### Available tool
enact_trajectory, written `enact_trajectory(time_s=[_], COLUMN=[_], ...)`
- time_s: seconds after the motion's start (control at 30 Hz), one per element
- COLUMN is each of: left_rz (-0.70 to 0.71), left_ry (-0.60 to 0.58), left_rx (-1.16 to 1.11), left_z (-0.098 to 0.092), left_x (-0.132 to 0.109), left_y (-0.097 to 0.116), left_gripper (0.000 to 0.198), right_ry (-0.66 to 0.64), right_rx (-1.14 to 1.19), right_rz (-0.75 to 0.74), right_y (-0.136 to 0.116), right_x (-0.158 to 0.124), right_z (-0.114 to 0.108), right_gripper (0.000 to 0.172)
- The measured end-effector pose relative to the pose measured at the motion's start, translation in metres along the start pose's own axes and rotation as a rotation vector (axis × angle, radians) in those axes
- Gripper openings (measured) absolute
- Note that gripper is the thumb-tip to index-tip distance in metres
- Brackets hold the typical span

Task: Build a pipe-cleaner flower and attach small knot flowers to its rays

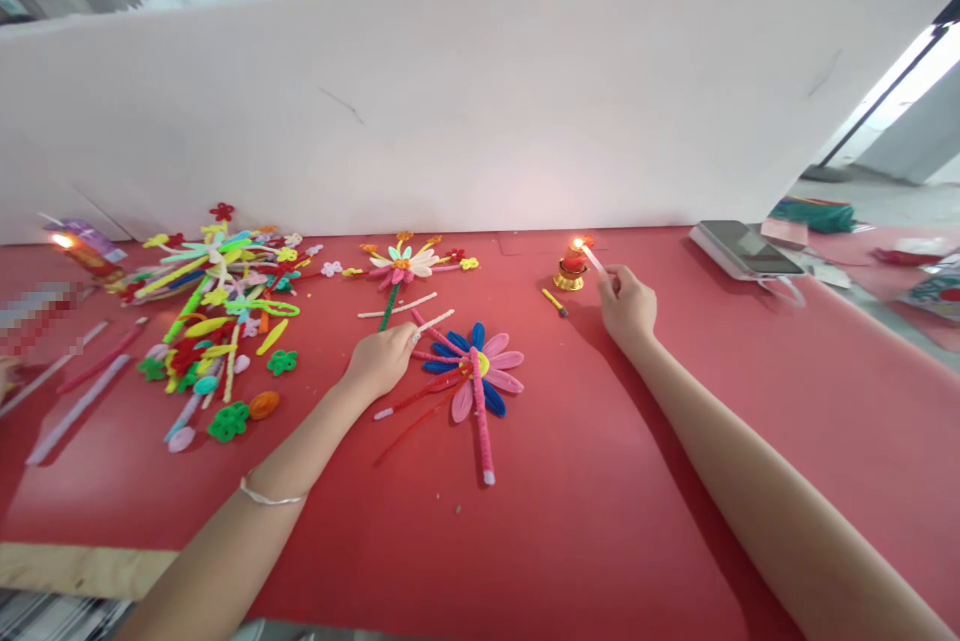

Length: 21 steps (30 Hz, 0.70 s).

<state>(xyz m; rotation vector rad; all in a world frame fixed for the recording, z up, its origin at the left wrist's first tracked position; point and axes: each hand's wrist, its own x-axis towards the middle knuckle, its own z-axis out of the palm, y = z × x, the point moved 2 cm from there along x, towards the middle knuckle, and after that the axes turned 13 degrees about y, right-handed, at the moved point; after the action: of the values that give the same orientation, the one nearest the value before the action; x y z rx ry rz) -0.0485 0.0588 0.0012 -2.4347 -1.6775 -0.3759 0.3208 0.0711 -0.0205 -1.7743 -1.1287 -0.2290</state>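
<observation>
My right hand (pixel 630 306) pinches a pale, translucent glue stick (pixel 593 259), its tip at the flame of a small red candle (pixel 575 259) in a gold holder (pixel 569 277). My left hand (pixel 379 361) is closed on a thin white pipe cleaner (pixel 435 322) that sticks out to the right. Just right of that hand lies a pink and blue pipe-cleaner flower (pixel 495 378) with a thick pink stem (pixel 481 421) across it. Beyond the left hand rests another flower (pixel 403 268) with a green stem, beside a loose white pipe cleaner (pixel 397 306).
Many colourful pipe-cleaner flowers and pieces (pixel 225 321) are heaped at left, near a second lit candle (pixel 86 256). A short yellow stick (pixel 555 302) lies before the gold holder. A white device (pixel 746 249) stands at right. A white panel (pixel 480 111) borders the red table (pixel 600 521).
</observation>
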Motion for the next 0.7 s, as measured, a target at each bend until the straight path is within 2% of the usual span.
enact_trajectory(time_s=[0.2, 0.37, 0.5, 0.7], left_rz=[-0.009, 0.014, -0.037, -0.082], left_ry=[-0.004, 0.116, 0.123, 0.018], left_rx=[-0.054, -0.160, -0.226, -0.611], left_z=[-0.003, -0.015, -0.025, -0.033], left_x=[0.001, 0.002, 0.000, -0.006], left_y=[-0.001, 0.003, 0.012, 0.027], left_gripper=[0.030, 0.032, 0.035, 0.032], right_ry=[0.046, -0.005, -0.212, -0.530], right_rx=[0.046, 0.114, 0.374, 0.648], right_rz=[-0.011, -0.105, -0.062, -0.042], right_y=[-0.003, -0.022, -0.055, -0.093], right_x=[-0.003, -0.019, -0.043, -0.078], right_z=[-0.005, -0.008, -0.003, -0.001], right_gripper=[0.030, 0.036, 0.044, 0.041])
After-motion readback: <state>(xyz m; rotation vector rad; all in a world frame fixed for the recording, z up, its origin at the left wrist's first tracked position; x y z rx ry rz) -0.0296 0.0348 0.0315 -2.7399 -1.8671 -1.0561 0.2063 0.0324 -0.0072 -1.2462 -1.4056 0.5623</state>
